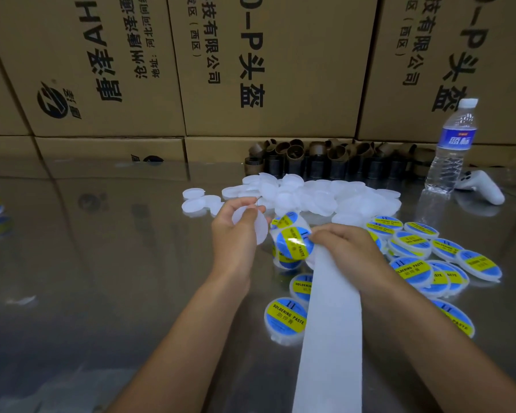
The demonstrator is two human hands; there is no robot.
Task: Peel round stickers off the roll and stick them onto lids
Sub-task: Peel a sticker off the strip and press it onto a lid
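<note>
Backing strip in right hand's grip.

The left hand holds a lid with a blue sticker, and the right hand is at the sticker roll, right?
No: the head view shows the lid in the left hand plain white, no sticker yet. The right hand is at the sticker roll.

Stacked cardboard boxes behind glossy table

On my feed, both bare forearms reach forward from the bottom edge, with the hands close together. The left hand grips a blank lid (fingers hooked over its far edge). The right hand, knuckles up, pinches the sticker roll.
</note>
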